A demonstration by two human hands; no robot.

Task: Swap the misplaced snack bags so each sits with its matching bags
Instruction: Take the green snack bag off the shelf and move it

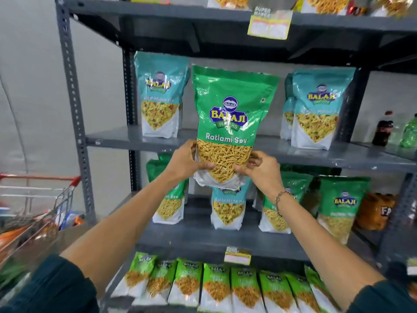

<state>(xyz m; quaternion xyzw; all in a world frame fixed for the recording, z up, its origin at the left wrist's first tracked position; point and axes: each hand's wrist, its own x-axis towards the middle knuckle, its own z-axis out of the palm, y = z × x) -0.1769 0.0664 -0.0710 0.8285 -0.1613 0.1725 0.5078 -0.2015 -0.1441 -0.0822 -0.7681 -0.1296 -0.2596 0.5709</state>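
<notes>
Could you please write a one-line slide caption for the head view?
Both hands hold a green Ratlami Sev bag between teal bags.

Both forearms were bare, dark teal sleeves (pixel 56 288) pushed up near the elbows. The right wrist wore a thin beaded bracelet (pixel 280 196). No rings or watch could be made out.

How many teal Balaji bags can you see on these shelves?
4 visible: one upper-shelf left, two stacked upper-shelf right, one on the lower shelf among green bags. More may hide behind.
</notes>
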